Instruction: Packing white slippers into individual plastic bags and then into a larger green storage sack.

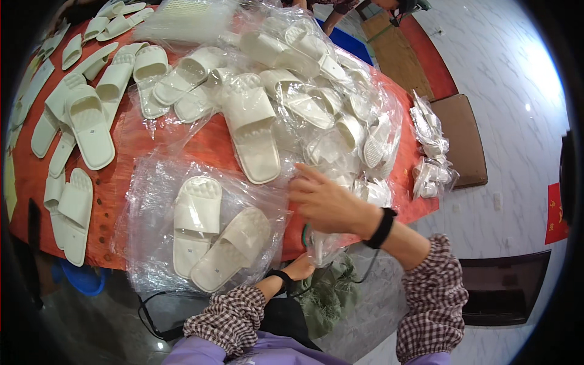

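Observation:
My right hand (328, 204) is over the table's front edge, fingers bent and pointing left toward the slipper pile; whatever they may pinch is too small to make out. Below it, my left hand (301, 266) is closed at the edge of a clear plastic bag (321, 248) with something white inside, partly hidden by my right arm. To the left, two white slippers (198, 213) lie on a stack of clear plastic bags (146, 243). A larger white slipper (252, 131) lies just beyond, toe strap facing up, beside the heap of bagged slippers (310, 103).
Loose white slippers (90, 128) cover the left of the red-covered table (201, 149). Packed bundles (431, 176) sit at its right edge near a cardboard box (462, 140). Another person's arm (333, 21) reaches in at the far side. Below are a blue basin (85, 278) and a green sack (331, 298).

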A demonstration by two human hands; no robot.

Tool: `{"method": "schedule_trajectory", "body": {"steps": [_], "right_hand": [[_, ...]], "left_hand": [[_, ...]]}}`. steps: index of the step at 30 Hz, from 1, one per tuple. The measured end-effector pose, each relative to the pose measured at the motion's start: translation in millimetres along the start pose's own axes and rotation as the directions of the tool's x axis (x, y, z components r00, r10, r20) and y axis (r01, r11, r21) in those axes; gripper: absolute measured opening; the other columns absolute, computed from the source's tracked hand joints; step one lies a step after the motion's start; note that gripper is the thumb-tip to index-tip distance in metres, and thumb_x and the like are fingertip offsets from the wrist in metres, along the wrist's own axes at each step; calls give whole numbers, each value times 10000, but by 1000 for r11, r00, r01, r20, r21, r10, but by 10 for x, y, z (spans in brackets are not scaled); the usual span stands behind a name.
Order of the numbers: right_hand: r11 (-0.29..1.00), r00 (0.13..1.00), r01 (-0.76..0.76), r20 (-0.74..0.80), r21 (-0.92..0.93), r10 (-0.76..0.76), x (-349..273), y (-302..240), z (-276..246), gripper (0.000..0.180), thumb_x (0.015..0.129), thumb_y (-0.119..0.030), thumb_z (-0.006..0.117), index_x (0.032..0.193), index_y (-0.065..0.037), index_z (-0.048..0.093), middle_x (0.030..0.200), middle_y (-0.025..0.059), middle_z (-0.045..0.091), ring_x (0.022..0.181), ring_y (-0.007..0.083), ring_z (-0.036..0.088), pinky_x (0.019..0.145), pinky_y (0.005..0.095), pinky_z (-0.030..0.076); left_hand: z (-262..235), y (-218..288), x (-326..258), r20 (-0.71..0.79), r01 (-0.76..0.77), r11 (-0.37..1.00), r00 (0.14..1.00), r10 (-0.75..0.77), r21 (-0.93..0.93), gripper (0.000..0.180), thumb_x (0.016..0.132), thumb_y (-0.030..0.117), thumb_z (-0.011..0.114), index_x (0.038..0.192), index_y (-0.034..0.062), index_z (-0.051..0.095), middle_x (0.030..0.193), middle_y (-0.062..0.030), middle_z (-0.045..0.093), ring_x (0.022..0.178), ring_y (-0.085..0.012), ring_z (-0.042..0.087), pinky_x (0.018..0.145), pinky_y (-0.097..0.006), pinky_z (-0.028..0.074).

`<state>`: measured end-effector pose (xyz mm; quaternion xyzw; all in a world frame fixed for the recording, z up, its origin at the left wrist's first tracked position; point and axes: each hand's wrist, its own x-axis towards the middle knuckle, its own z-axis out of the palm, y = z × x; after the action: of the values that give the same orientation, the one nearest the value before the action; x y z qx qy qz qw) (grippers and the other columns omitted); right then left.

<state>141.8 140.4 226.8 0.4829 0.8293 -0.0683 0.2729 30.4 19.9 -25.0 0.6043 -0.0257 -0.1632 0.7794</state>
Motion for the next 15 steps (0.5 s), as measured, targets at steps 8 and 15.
{"method": "schedule_trajectory", "body": {"steps": [8, 15], "right_hand": [[815, 806, -579, 142, -16, 575, -1246, 802, 476, 557, 710, -571, 707, 899, -47, 708, 922, 125, 676, 1062, 268, 595, 1009, 404, 389], [363, 807, -133, -112, 922, 580, -890, 479, -382, 501, 810, -470, 690, 1022, -17, 664, 977, 153, 675, 945, 302, 643, 819, 377, 503]], "left_hand": [[9, 176, -30, -212, -383, 924, 904, 372, -10, 1074, 643, -181, 393, 1531, 180, -91, 1466, -205, 377, 1390, -307, 325, 1113, -329, 247], [18, 46, -14, -208, -326, 940, 930, 302, -96, 977, 689, -145, 399, 1539, 134, 6, 1459, -189, 377, 1407, -250, 293, 1123, -333, 223]]}}
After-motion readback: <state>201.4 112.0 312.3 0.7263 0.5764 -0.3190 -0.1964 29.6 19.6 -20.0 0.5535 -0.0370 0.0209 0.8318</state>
